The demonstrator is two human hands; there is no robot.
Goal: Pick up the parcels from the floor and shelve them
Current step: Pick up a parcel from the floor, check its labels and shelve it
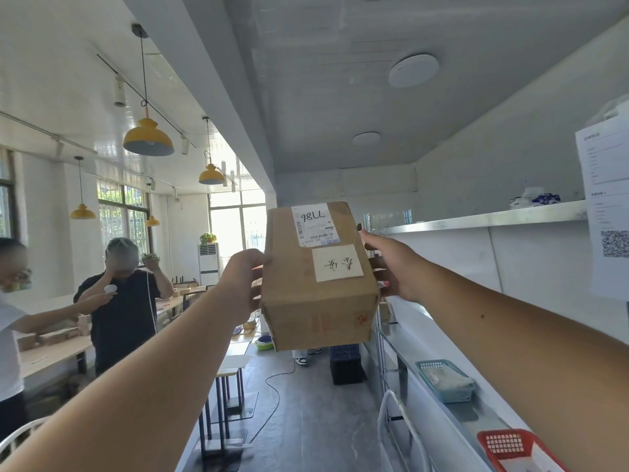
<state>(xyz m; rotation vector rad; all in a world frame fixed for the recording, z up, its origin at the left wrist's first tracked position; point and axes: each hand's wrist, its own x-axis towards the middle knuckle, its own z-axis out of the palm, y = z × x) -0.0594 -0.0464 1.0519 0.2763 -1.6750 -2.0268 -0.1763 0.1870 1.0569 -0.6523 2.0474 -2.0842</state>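
The fingers of the left hand [243,284] press flat against the left side of a brown cardboard parcel [318,277], thumb near its upper edge, while the right hand [394,267] clamps the opposite side, fingers wrapped round the right edge and thumb pointing up along it. Both arms are stretched forward and bare, so the parcel hangs in the air between the two palms, raised to about the level of the upper shelf [483,218] on the right and still left of that shelf's front edge, resting on nothing. The parcel is a plain oblong carton with slightly dented corners. Its upward face carries a white shipping label [315,224] with a barcode and the handwritten marks "98LL", and below it a cream paper patch [337,263] with handwritten characters. Faint reddish print shows on the nearer face, and a red scrawl sits by its lower right corner. On the lower shelf [439,338] stand a blue basket [446,379] and, nearer, a red basket [510,447], both close to its front edge. A printed notice [604,199] with a QR code hangs at the right edge of the shelving.
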